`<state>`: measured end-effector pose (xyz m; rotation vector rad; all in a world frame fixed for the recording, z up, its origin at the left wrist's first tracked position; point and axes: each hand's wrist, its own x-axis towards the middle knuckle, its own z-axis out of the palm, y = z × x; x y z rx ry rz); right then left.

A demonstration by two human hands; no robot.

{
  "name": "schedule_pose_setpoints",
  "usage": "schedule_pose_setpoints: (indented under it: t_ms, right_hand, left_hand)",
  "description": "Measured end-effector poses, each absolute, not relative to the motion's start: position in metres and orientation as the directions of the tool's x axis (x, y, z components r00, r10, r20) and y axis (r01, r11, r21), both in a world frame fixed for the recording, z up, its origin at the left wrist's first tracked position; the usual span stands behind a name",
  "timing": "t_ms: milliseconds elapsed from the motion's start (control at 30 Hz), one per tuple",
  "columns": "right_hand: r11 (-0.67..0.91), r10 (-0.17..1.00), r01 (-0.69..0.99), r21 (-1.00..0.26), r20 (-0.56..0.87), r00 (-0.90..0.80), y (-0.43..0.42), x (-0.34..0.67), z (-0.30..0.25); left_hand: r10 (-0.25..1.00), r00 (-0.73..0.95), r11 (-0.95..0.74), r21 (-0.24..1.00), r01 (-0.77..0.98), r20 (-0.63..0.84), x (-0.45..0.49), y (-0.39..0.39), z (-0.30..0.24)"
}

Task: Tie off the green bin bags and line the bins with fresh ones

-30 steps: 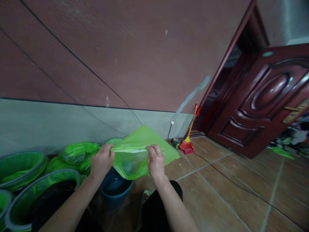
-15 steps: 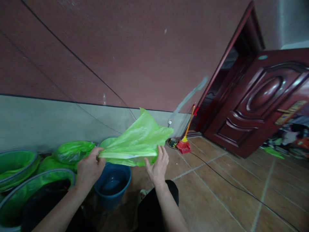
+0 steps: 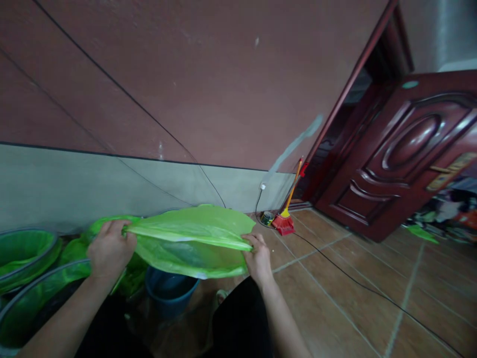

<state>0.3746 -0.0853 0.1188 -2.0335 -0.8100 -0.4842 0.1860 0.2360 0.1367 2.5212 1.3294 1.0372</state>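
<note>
A thin green plastic bag (image 3: pixel 190 241) is stretched wide in the air between my two hands, its mouth pulled open toward me. My left hand (image 3: pixel 110 248) is closed on the bag's left edge. My right hand (image 3: pixel 259 258) is closed on its right edge. Directly below the bag stands a small blue bucket (image 3: pixel 169 293) on the floor, partly hidden by the bag.
Bins lined with green bags (image 3: pixel 26 248) stand at the left along the wall, with a bulging green bag (image 3: pixel 108 223) behind my left hand. A red broom (image 3: pixel 285 221) leans by the wall near a dark wooden door (image 3: pixel 406 154). A black cable (image 3: pixel 357 286) crosses the tiled floor.
My hands have moved apart, spreading the bag from a loose fold into a wide open mouth. My right hand, open half a second ago, has closed on the bag's edge.
</note>
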Motion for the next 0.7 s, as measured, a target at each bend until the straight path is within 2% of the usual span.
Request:
schedule_pose_setpoints:
  t_ms: [133, 233, 300, 533, 700]
  right_hand:
    - [-0.242, 0.432, 0.718, -0.652, 0.591, 0.682, -0.098, 0.359, 0.141]
    - [-0.158, 0.475, 0.731, -0.664, 0.598, 0.646, -0.110, 0.356, 0.155]
    - [-0.144, 0.450, 0.753, -0.642, 0.635, 0.628, -0.118, 0.359, 0.161]
    - [-0.284, 0.138, 0.758, -0.587, 0.758, 0.638, -0.133, 0.370, 0.164]
    - [-0.255, -0.079, 0.770, -0.585, 0.806, 0.586, -0.135, 0.366, 0.158]
  left_hand:
    - [0.821, 0.451, -0.566, 0.400, 0.721, 0.349, 0.188, 0.244, 0.144]
    - [0.788, 0.470, -0.612, 0.429, 0.664, 0.398, 0.190, 0.249, 0.147]
    - [0.775, 0.452, -0.628, 0.461, 0.627, 0.441, 0.192, 0.251, 0.150]
    - [0.802, 0.472, -0.583, 0.653, 0.483, 0.367, 0.197, 0.247, 0.158]
    - [0.843, 0.354, -0.517, 0.791, 0.327, 0.404, 0.192, 0.246, 0.146]
